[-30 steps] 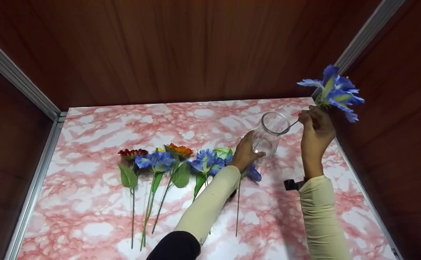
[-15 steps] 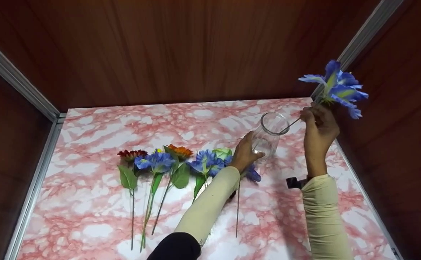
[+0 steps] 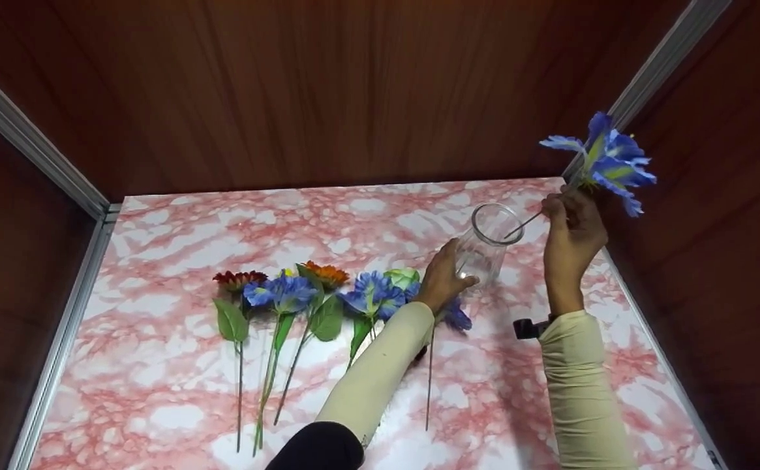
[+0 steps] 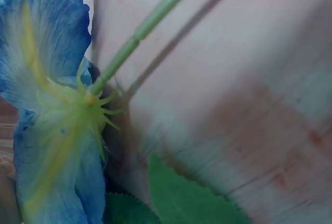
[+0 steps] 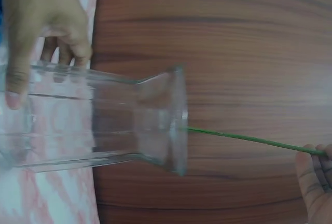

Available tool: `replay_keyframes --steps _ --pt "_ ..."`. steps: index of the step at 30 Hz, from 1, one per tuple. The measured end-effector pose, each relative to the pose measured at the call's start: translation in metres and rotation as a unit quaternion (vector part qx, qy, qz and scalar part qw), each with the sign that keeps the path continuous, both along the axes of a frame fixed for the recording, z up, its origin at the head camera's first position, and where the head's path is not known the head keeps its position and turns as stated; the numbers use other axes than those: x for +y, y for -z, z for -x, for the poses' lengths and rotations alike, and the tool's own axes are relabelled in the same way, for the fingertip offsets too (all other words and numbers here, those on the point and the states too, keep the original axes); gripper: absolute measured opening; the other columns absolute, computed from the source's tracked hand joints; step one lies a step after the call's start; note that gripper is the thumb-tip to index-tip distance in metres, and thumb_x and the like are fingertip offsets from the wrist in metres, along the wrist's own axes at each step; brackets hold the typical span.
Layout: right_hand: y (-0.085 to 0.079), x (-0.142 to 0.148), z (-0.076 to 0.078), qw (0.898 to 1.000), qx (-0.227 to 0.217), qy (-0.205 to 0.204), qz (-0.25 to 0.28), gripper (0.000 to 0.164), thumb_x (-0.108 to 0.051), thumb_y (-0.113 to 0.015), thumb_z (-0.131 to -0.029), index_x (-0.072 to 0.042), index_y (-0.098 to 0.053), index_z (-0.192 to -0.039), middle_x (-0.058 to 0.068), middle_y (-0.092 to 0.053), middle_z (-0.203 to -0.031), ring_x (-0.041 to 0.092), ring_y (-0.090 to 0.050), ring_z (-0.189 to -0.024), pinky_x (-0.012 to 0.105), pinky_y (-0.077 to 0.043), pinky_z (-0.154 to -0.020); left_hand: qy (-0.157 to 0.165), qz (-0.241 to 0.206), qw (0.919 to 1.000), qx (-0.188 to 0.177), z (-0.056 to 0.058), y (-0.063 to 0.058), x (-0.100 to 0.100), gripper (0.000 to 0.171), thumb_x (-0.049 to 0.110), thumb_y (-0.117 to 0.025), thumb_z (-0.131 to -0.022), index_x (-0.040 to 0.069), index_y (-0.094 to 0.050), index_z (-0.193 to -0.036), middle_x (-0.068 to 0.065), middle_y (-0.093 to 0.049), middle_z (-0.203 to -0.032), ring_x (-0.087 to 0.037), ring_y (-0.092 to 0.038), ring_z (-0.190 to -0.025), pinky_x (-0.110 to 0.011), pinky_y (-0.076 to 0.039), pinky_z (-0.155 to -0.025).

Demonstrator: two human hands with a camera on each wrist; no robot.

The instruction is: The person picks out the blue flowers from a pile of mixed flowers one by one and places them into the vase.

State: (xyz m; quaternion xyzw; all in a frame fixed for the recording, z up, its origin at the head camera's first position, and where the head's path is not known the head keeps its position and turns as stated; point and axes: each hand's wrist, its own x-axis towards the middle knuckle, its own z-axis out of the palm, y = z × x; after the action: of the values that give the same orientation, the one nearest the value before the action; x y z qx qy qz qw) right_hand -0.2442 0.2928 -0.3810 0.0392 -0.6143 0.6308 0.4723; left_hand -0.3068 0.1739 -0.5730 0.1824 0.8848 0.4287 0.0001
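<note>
A clear glass vase [image 3: 487, 258] with a flared rim stands on the table in the head view. My left hand [image 3: 445, 277] grips its near left side, thumb and fingers around the glass. Higher and to the right, my right hand [image 3: 575, 228] pinches the thin green stem of a blue artificial iris [image 3: 614, 163]. The bloom is above the fingers, and the stem slants down left to the vase mouth. In the right wrist view the stem [image 5: 249, 138] meets the vase rim [image 5: 179, 120]; how far inside it reaches is hard to tell.
Several artificial flowers lie left of the vase, among them a dark red one [image 3: 239, 281], an orange one [image 3: 327, 274] and blue ones [image 3: 282, 292]. My left forearm passes over some stems. Brown wood panels [image 3: 353, 91] enclose the pink marbled table [image 3: 177, 365].
My right hand and the iris have shifted slightly up and right, then a little back left. The left hand and vase have stayed put.
</note>
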Motion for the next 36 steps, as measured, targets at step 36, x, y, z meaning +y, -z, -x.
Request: replay_keyframes --steps 36 --pt "0.088 0.015 0.022 0.964 -0.135 0.138 -0.181 0.011 -0.004 -0.068 -0.086 0.002 -0.073 -0.094 0.014 -0.071 -0.080 -0.001 -0.056 -0.068 0.013 -0.041 -0.063 0.008 -0.015 0.9998 0.008 0.000 0.000 -0.002 0.091 0.030 -0.082 -0.075 0.003 -0.032 -0.147 -0.009 -0.041 -0.147 -0.020 -0.042 -0.132 -0.025 -0.032 -0.106"
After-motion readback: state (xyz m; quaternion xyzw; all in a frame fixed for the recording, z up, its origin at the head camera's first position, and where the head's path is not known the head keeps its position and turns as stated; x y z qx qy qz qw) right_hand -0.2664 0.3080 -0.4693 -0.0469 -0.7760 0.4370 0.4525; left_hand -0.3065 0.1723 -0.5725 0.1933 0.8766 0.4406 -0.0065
